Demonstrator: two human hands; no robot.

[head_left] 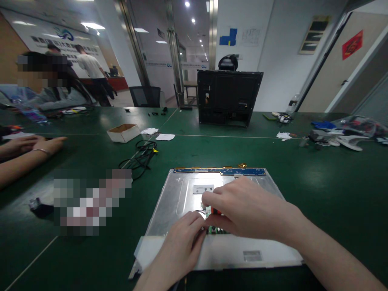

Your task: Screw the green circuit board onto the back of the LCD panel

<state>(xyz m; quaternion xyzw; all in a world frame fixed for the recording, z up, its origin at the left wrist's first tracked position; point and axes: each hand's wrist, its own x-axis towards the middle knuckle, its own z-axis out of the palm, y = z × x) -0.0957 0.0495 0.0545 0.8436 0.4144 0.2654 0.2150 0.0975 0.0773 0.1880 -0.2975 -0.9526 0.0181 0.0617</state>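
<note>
A flat, silvery metal-backed panel (165,202), broad and roughly rectangular, lies on the smooth green table (318,194) at the near centre, with shallow grooves pressed into its sheet. A slim blue circuit strip (200,171) with gold-coloured edging runs along its far edge; a smooth whitish band (224,252) covers the near edge. Between them, a small green circuit board (216,230) shows beneath the hands. The right hand (242,206) curls its fingers closed around a red-and-black handle (215,211). The left hand (184,238), fingers bent, rests its fingertips just beside the board; whether they pinch anything is hidden. Farther left, thin black cables (141,155) lie in loose loops near an open-topped cardboard box (123,133).
</note>
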